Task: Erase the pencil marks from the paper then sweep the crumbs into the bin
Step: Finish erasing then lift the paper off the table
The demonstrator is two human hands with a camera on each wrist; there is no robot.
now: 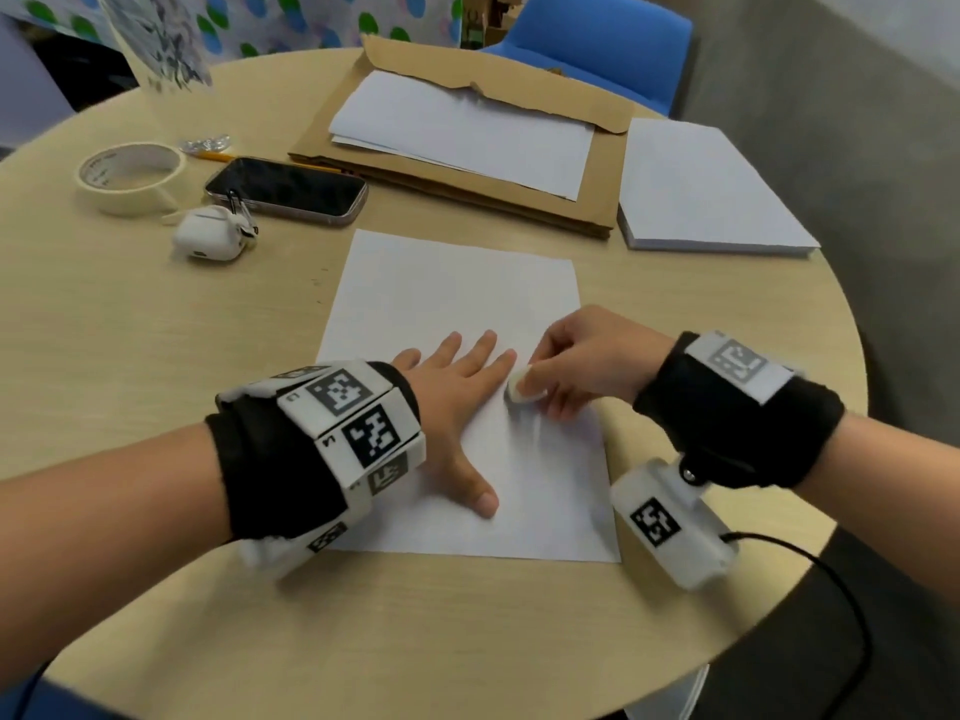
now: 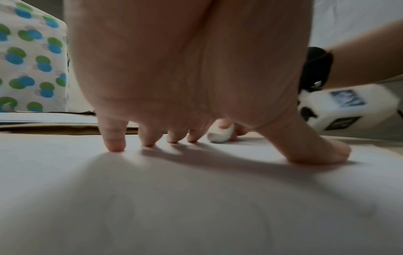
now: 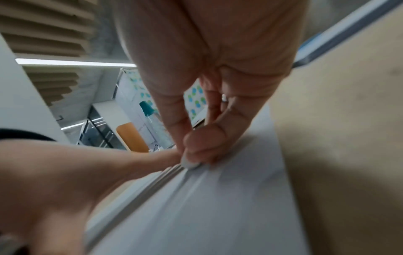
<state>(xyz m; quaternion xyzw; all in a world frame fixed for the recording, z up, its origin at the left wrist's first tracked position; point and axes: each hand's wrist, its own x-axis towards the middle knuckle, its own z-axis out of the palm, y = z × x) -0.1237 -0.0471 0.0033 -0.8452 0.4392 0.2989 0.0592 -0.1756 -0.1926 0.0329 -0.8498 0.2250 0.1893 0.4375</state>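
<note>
Right now your right hand (image 1: 582, 356) pinches a small white eraser (image 1: 522, 389) between thumb and fingertips, its lower end pressed onto the paper (image 1: 457, 283); the wrist view shows the same grip, blurred. Just beside it, your left hand (image 1: 452, 402) lies flat and spread, holding nothing, fingers straight and thumb splayed toward you, its fingertips (image 2: 114, 146) and thumb bearing down on the sheet. The left index finger sits next to the eraser, nearly touching. That sheet lies on the round wooden table (image 1: 156, 330), angled slightly, near its front edge. I cannot make out pencil marks or crumbs on it.

Farther out, a brown envelope (image 1: 597, 200) carries loose white sheets (image 1: 467, 127), and a stack of paper (image 1: 701, 189) sits to its right. On the left are a phone (image 1: 285, 189), a white earbud case (image 1: 210, 233) and a roll of tape (image 1: 130, 176). A blue chair (image 1: 613, 44) stands beyond the table.
</note>
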